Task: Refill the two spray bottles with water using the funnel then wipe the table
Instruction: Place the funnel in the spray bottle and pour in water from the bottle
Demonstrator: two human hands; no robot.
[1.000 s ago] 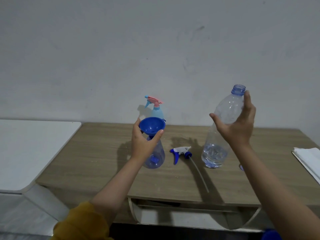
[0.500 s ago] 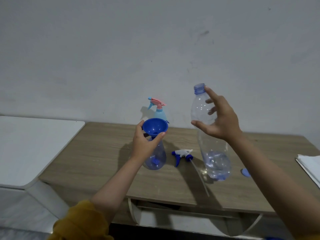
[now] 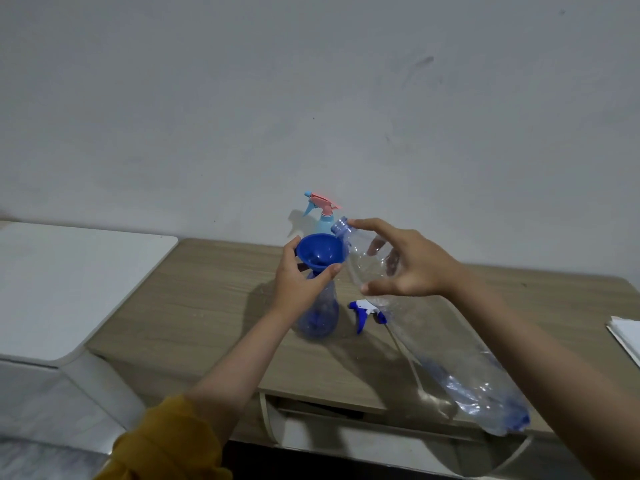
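A blue funnel [image 3: 320,252] sits in the neck of a clear blue spray bottle [image 3: 320,317] standing on the wooden table [image 3: 207,306]. My left hand [image 3: 299,278] grips the funnel's stem and the bottle neck. My right hand [image 3: 408,263] holds a large clear water bottle [image 3: 433,344], tilted with its open mouth beside the funnel's rim and a little water near its raised base. Behind stands a light blue spray bottle [image 3: 323,216] with a pink trigger head. A loose blue and white spray head [image 3: 365,311] with its tube lies on the table.
A white surface [image 3: 69,282] adjoins the table on the left. White cloth or paper [image 3: 627,336] lies at the table's right edge. A grey wall rises directly behind the table. The table's front edge runs below my forearms.
My right hand has carried the water bottle leftwards and tipped it from upright to steeply tilted, its mouth now at the funnel. My left hand has stayed on the funnel.
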